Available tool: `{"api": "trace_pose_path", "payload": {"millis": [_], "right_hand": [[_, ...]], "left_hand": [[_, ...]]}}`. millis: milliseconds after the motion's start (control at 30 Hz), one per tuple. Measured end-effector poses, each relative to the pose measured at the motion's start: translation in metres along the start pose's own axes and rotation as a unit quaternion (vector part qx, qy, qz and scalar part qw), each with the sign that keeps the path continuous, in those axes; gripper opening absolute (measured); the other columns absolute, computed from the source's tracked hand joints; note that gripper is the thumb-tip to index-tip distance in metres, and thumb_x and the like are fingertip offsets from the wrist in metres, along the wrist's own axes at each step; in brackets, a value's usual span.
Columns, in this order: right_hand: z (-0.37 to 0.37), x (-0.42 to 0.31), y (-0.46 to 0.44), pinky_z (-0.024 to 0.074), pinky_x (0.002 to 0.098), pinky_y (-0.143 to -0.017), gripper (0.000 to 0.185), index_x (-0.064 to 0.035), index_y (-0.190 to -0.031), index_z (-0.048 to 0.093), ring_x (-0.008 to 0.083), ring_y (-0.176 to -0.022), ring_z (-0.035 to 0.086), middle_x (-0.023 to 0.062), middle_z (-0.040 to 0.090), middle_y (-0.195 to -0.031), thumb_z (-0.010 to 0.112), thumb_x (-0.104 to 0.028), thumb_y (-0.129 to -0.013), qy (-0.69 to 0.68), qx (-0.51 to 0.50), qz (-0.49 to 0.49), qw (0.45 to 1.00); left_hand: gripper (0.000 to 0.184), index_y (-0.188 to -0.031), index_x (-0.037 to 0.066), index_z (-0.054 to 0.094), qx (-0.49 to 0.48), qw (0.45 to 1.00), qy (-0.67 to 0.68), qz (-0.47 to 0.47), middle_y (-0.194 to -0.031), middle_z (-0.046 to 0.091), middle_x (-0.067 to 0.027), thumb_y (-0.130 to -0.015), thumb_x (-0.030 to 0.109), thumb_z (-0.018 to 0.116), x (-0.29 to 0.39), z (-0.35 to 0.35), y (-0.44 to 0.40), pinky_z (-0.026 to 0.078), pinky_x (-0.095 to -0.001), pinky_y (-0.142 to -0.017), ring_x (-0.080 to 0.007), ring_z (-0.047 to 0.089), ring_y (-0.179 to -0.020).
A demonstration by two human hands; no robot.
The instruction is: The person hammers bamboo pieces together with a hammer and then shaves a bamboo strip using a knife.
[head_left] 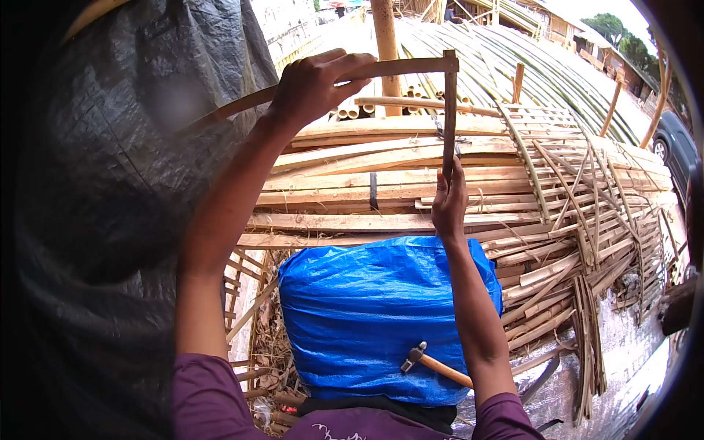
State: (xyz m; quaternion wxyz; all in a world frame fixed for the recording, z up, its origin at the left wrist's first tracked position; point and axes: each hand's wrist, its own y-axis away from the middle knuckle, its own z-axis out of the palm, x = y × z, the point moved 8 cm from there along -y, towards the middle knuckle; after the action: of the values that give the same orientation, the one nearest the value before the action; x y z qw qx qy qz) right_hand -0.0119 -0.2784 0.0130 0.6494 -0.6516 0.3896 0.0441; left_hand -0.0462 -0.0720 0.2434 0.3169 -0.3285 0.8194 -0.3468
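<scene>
My left hand (pixel 312 84) is closed around a long, flat bamboo strip (pixel 407 67), raised in front of me and sloping down to the left. A second, darker strip (pixel 449 121) hangs nearly upright, its top end meeting the first strip's right end at a corner; I cannot tell how they are fastened. My right hand (pixel 449 202) grips the lower part of this upright strip. Below my hands, on a blue tarp-wrapped bundle (pixel 367 293), lies a hammer (pixel 436 365) with a wooden handle, partly behind my right forearm.
Stacked bamboo slats (pixel 330 198) lie beyond the bundle. A slatted bamboo lattice (pixel 572 161) leans over the pile on the right. A dark plastic sheet (pixel 110 183) hangs on the left. Farther back stand a wooden post (pixel 384 33), long green poles (pixel 513 66) and a parked vehicle (pixel 675 143).
</scene>
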Motion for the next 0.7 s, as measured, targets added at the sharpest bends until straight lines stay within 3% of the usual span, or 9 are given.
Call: {"api": "trace_pose_path", "payload": {"millis": [100,233,300,433,533,633,700], "right_hand": [[0.000,0.002,0.000,0.0465,0.0424,-0.090,0.041,-0.0025,-0.136,0.042,0.0357,-0.111,0.058,0.0228,0.058,-0.120,0.050,-0.002,-0.096,-0.004,-0.006,0.018,1.000],[0.001,0.002,0.000,0.0467,0.0420,-0.090,0.041,-0.0027,-0.136,0.042,0.0349,-0.110,0.058,0.0223,0.058,-0.120,0.050,-0.002,-0.096,-0.021,0.005,0.013,1.000],[0.000,-0.001,0.001,0.0464,0.0451,-0.089,0.040,0.0009,-0.133,0.043,0.0396,-0.108,0.057,0.0241,0.057,-0.116,0.050,0.001,-0.094,-0.020,0.005,0.012,1.000],[0.004,0.005,0.005,0.0462,0.0450,-0.090,0.040,0.0009,-0.134,0.043,0.0398,-0.110,0.056,0.0246,0.057,-0.117,0.050,0.001,-0.094,-0.023,-0.006,0.029,0.999],[0.004,0.006,0.006,0.0471,0.0411,-0.089,0.040,0.0003,-0.134,0.043,0.0338,-0.108,0.059,0.0221,0.059,-0.118,0.052,-0.004,-0.096,0.001,0.007,0.019,1.000],[0.007,0.008,0.004,0.0470,0.0413,-0.089,0.039,0.0004,-0.134,0.044,0.0352,-0.107,0.059,0.0226,0.059,-0.117,0.053,-0.005,-0.096,-0.002,0.002,0.014,1.000],[0.012,0.016,0.000,0.0468,0.0417,-0.089,0.039,0.0013,-0.133,0.044,0.0361,-0.106,0.059,0.0230,0.059,-0.116,0.052,-0.006,-0.096,0.014,-0.005,0.034,0.999]], "left_hand": [[0.029,-0.112,0.021,0.067,0.012,1.000,-0.004,0.016,-0.084,0.070,-0.0002,-0.084,0.028,0.071,0.000,-0.001,-0.003,0.057,-0.0327,-0.062,-0.0199,0.069,-0.068],[0.029,-0.112,0.021,0.067,0.014,1.000,-0.009,0.011,-0.083,0.070,-0.0007,-0.084,0.028,0.071,0.000,0.000,-0.002,0.056,-0.0329,-0.061,-0.0204,0.069,-0.066],[0.031,-0.114,0.017,0.067,-0.010,1.000,-0.005,0.002,-0.093,0.071,-0.0054,-0.084,0.024,0.073,-0.001,0.003,0.000,0.057,-0.0316,-0.063,-0.0197,0.071,-0.074],[0.031,-0.114,0.017,0.067,-0.018,1.000,-0.002,-0.001,-0.093,0.071,-0.0051,-0.084,0.024,0.072,-0.003,0.008,0.002,0.057,-0.0314,-0.062,-0.0198,0.071,-0.074],[0.029,-0.112,0.016,0.068,-0.016,1.000,0.007,-0.002,-0.093,0.072,-0.0044,-0.084,0.025,0.072,-0.007,0.013,0.003,0.057,-0.0318,-0.062,-0.0199,0.071,-0.072],[0.035,-0.118,0.019,0.065,-0.019,1.000,0.008,-0.009,-0.096,0.070,-0.0033,-0.084,0.027,0.072,-0.011,0.022,0.004,0.057,-0.0340,-0.065,-0.0207,0.070,-0.076],[0.047,-0.128,0.024,0.058,-0.056,0.995,-0.045,-0.071,-0.105,0.066,-0.0028,-0.083,0.028,0.072,-0.023,0.033,0.007,0.056,-0.0379,-0.076,-0.0216,0.068,-0.089]]}}
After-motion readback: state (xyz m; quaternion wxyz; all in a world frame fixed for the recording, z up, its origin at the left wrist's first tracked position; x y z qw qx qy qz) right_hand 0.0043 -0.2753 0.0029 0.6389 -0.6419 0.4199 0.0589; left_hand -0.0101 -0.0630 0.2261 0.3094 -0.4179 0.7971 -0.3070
